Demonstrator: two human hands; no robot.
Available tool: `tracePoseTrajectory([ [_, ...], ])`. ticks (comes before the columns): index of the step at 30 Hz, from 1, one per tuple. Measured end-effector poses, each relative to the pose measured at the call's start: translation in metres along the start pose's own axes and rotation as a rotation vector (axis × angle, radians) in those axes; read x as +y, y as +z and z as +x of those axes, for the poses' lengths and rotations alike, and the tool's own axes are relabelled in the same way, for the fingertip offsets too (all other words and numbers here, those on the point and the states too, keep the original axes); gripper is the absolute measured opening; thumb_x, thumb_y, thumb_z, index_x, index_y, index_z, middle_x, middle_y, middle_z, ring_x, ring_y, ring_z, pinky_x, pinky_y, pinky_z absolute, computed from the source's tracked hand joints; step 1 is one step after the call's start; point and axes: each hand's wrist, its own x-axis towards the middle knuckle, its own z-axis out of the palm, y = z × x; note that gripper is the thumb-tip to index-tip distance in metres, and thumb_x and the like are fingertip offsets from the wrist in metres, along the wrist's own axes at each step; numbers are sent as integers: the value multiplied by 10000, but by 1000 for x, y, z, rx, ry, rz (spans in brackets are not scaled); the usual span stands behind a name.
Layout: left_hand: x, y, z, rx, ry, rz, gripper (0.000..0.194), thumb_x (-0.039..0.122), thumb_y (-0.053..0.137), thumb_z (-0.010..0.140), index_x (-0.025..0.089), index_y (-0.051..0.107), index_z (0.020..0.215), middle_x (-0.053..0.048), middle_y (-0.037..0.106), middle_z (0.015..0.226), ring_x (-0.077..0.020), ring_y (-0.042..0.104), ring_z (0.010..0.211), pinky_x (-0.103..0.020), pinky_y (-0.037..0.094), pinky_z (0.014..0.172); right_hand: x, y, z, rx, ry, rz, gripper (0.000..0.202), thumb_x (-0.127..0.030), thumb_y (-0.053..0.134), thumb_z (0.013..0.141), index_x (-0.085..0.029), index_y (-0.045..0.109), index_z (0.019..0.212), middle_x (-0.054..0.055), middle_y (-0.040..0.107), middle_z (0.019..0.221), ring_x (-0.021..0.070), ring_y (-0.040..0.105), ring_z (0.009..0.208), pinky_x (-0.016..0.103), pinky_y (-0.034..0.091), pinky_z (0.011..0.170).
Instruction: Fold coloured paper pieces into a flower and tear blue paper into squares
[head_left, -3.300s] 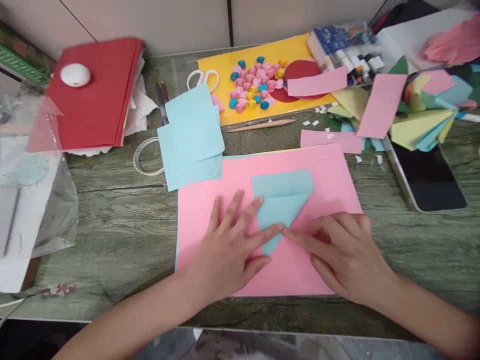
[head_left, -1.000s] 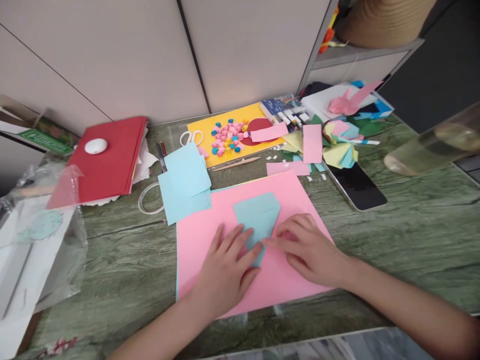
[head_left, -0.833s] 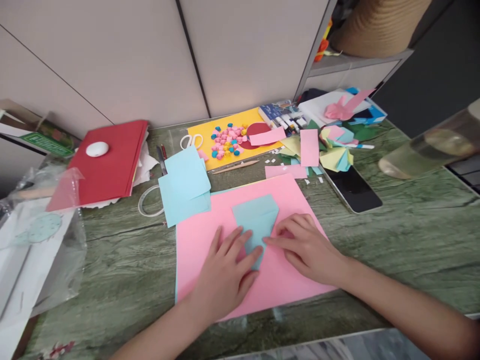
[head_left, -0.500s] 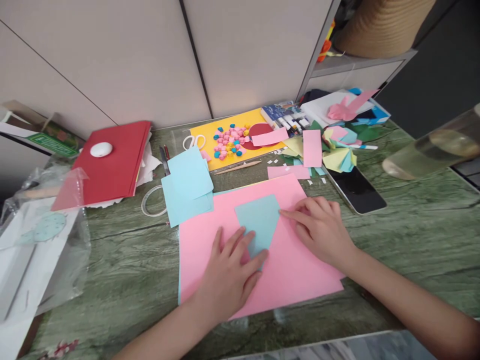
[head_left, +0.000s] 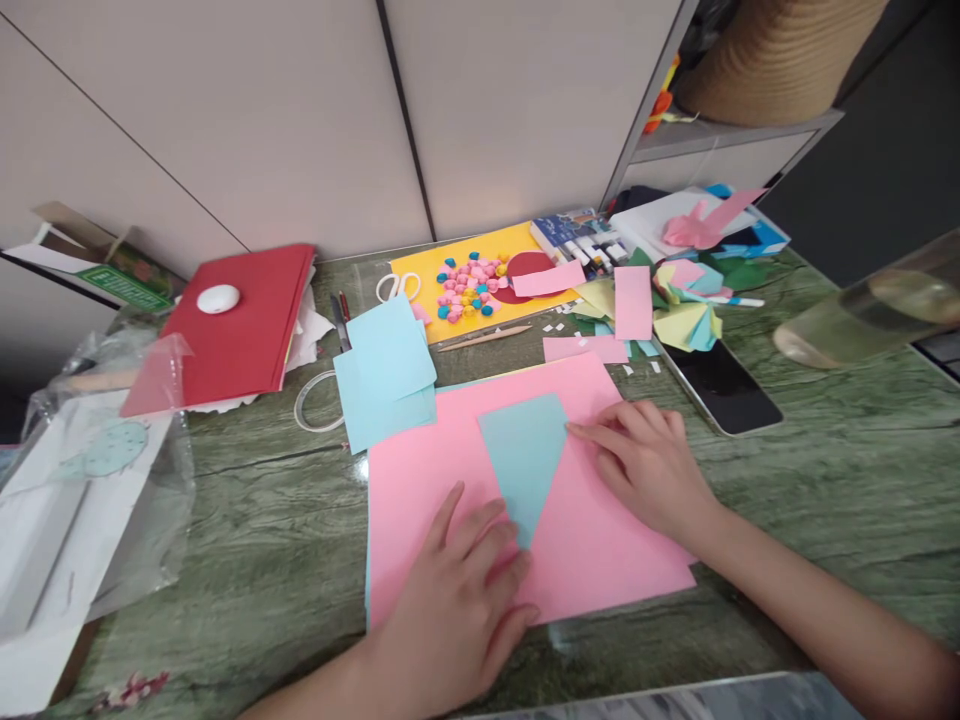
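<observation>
A folded light blue paper (head_left: pixel 525 455), wide at the far end and narrowing toward me, lies flat on a larger pink sheet (head_left: pixel 600 560). My left hand (head_left: pixel 469 590) rests on the pink sheet with fingers spread, the fingertips close to the paper's narrow end. At the paper's right corner is the extended index finger of my right hand (head_left: pixel 649 465); its other fingers are loosely bent, and nothing is gripped in it. Blue paper edges show beneath the pink sheet on its left side.
Light blue sheets (head_left: pixel 390 375) and a tape roll (head_left: pixel 319 402) lie left of the pink sheet. Behind are white-handled scissors (head_left: pixel 399 288), a yellow sheet (head_left: pixel 420 265) with crumpled paper balls, and a wooden stick (head_left: pixel 485 337). A phone (head_left: pixel 724 390) and a water vessel (head_left: pixel 862 310) stand rightward.
My left hand has slid down toward me along the blue paper, uncovering its narrow end. My right hand keeps its place at the corner. The whole view has shifted slightly.
</observation>
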Motion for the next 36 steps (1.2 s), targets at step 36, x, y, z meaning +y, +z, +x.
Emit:
tracePoseTrajectory([
  [36,-19,18,-9,86,222,-58,267,309,473,847,184,589,1052,-25,634,1117,-198,502,1140,-483,69,1119,-4,-4,46,31,-105,70,329,-423,554,790,-203,550,1034,68,584,1060,229,471,1006,369,331,821],
])
